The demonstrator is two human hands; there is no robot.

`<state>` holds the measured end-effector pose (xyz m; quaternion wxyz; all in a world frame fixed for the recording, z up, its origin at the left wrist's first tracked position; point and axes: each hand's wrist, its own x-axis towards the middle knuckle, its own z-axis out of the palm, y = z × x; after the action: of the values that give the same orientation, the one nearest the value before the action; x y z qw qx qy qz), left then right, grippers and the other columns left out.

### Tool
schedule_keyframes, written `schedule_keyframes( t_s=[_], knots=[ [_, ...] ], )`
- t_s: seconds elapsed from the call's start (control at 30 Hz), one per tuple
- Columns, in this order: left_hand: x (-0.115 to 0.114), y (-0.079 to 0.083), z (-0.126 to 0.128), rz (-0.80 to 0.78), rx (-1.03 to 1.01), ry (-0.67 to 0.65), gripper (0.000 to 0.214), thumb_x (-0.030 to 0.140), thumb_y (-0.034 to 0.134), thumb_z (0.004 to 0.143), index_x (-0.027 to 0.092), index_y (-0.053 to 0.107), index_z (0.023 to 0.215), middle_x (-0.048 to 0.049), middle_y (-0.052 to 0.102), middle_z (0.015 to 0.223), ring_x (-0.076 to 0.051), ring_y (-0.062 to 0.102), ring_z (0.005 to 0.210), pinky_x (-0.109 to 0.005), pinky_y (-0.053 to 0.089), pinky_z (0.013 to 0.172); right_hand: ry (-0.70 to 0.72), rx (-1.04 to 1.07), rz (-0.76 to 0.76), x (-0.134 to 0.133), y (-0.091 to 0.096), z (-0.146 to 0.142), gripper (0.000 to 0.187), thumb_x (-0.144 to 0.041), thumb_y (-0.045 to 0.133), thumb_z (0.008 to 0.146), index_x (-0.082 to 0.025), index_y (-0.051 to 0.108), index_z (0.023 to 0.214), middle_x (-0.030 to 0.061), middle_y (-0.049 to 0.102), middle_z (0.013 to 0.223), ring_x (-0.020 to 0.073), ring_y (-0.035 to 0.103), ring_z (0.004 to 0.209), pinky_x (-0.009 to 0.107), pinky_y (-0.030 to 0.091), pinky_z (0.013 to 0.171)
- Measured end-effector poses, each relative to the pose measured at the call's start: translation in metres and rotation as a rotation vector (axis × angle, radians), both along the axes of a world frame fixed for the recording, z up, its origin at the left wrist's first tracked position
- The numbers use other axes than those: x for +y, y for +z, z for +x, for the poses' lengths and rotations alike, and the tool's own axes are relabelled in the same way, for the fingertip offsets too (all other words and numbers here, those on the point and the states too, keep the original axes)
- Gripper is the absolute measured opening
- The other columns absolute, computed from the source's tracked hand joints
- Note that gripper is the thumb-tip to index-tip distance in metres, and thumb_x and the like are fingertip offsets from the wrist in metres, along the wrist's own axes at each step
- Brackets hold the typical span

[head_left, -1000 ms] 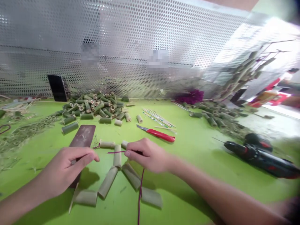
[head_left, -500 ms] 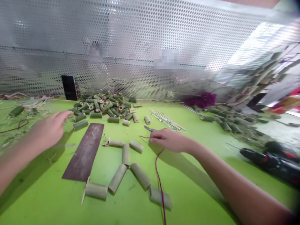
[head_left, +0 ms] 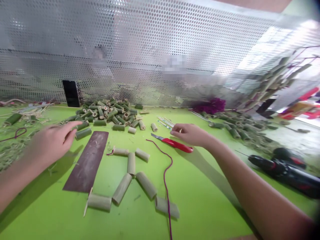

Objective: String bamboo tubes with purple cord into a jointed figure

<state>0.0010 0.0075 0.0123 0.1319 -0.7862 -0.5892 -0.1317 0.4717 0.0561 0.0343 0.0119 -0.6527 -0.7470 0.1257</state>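
My left hand reaches over the left side of the table, fingers stretched out and apart, fingertips by the green bamboo pieces; I see nothing held. My right hand has its fingers curled together over the thin sticks and hides their near ends; whether it pinches one is unclear. Just below it lies a red utility knife, blade out. A purple cord runs past the knife and across one bamboo tube. Peeled bamboo tubes form a stick-figure shape in front of me.
Sandpaper lies left of the figure. Behind it is a pile of short bamboo tubes, with a phone propped against the perforated metal screen. A cordless drill, purple tinsel and more bamboo are at right.
My right hand has let go of the knife and cord and moved up and right onto the thin sticks. My left hand has shifted slightly; the view has turned a little right.
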Motion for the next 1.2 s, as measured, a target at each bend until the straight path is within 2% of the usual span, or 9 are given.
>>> schedule_keyframes(
  t_s=[0.07, 0.17, 0.3, 0.47, 0.67, 0.83, 0.93, 1.03, 1.2],
  knots=[
    [-0.002, -0.003, 0.001, 0.016, -0.042, -0.053, 0.047, 0.033, 0.031, 0.105, 0.017, 0.069, 0.128, -0.0061, 0.076, 0.081, -0.021, 0.065, 0.063, -0.036, 0.054, 0.059, 0.026, 0.003, -0.048, 0.003, -0.005, 0.005, 0.051, -0.063, 0.053, 0.087, -0.019, 0.070, 0.104, 0.0148, 0.073, 0.109, 0.0302, 0.067, 0.094, 0.045, 0.051, 0.085],
    [-0.002, -0.009, 0.003, 0.031, -0.085, -0.137, 0.038, 0.028, 0.040, 0.103, 0.017, 0.074, 0.115, -0.0097, 0.077, 0.113, -0.024, 0.071, 0.082, -0.044, 0.057, 0.077, 0.085, 0.008, -0.119, 0.004, -0.011, 0.004, 0.051, -0.066, 0.059, 0.082, -0.021, 0.071, 0.103, 0.0122, 0.073, 0.107, 0.0289, 0.068, 0.092, 0.041, 0.051, 0.081],
    [-0.002, -0.011, 0.009, -0.037, -0.103, -0.155, 0.035, 0.031, 0.044, 0.102, 0.017, 0.075, 0.109, -0.0098, 0.077, 0.112, -0.025, 0.071, 0.087, -0.045, 0.056, 0.086, 0.105, -0.014, -0.121, 0.000, -0.009, 0.000, 0.047, -0.062, 0.059, 0.083, -0.019, 0.070, 0.099, 0.0132, 0.073, 0.101, 0.0296, 0.066, 0.088, 0.041, 0.049, 0.076],
    [0.001, -0.015, 0.009, 0.000, -0.110, -0.169, 0.044, 0.041, 0.037, 0.100, 0.022, 0.077, 0.101, -0.0095, 0.077, 0.108, -0.023, 0.070, 0.074, -0.043, 0.056, 0.078, 0.205, 0.078, -0.052, -0.011, 0.004, -0.011, 0.049, -0.062, 0.052, 0.089, -0.020, 0.070, 0.109, 0.0121, 0.071, 0.110, 0.0281, 0.064, 0.096, 0.042, 0.048, 0.085],
    [0.003, -0.018, 0.006, -0.006, -0.114, -0.162, 0.046, 0.043, 0.037, 0.100, 0.020, 0.077, 0.101, -0.0107, 0.076, 0.110, -0.024, 0.069, 0.073, -0.044, 0.055, 0.077, 0.274, 0.041, -0.149, -0.016, -0.009, -0.030, 0.048, -0.063, 0.059, 0.087, -0.021, 0.074, 0.104, 0.0107, 0.073, 0.109, 0.0288, 0.065, 0.096, 0.046, 0.049, 0.087],
    [0.001, -0.017, 0.009, -0.014, -0.132, -0.160, 0.044, 0.044, 0.039, 0.099, 0.021, 0.077, 0.100, -0.0102, 0.076, 0.110, -0.022, 0.066, 0.067, -0.042, 0.054, 0.075, 0.119, 0.115, 0.028, -0.002, -0.003, 0.001, 0.056, -0.064, 0.042, 0.095, -0.020, 0.072, 0.112, 0.0123, 0.073, 0.113, 0.0283, 0.066, 0.100, 0.046, 0.051, 0.091],
    [0.001, -0.017, 0.010, -0.019, -0.145, -0.152, 0.045, 0.045, 0.039, 0.098, 0.022, 0.077, 0.101, -0.0103, 0.076, 0.111, -0.021, 0.065, 0.065, -0.040, 0.054, 0.070, 0.035, 0.027, 0.043, 0.007, -0.004, 0.024, 0.046, -0.056, 0.048, 0.092, -0.019, 0.072, 0.107, 0.0126, 0.074, 0.106, 0.0283, 0.068, 0.092, 0.045, 0.052, 0.085],
    [0.001, -0.018, 0.009, -0.022, -0.149, -0.149, 0.046, 0.045, 0.038, 0.099, 0.021, 0.078, 0.102, -0.0111, 0.075, 0.113, -0.022, 0.067, 0.066, -0.039, 0.054, 0.066, 0.052, -0.015, -0.012, 0.013, -0.015, 0.032, 0.034, -0.047, 0.057, 0.085, -0.019, 0.072, 0.096, 0.0128, 0.073, 0.097, 0.0288, 0.068, 0.085, 0.043, 0.052, 0.079],
    [0.002, -0.020, 0.009, -0.020, -0.148, -0.184, 0.048, 0.044, 0.038, 0.099, 0.019, 0.078, 0.102, -0.0128, 0.076, 0.111, -0.025, 0.070, 0.074, -0.041, 0.057, 0.070, 0.093, -0.014, 0.070, 0.014, -0.023, 0.025, 0.029, -0.041, 0.050, 0.089, -0.018, 0.068, 0.086, 0.0163, 0.068, 0.105, 0.0300, 0.065, 0.094, 0.044, 0.050, 0.090]
  ],
)
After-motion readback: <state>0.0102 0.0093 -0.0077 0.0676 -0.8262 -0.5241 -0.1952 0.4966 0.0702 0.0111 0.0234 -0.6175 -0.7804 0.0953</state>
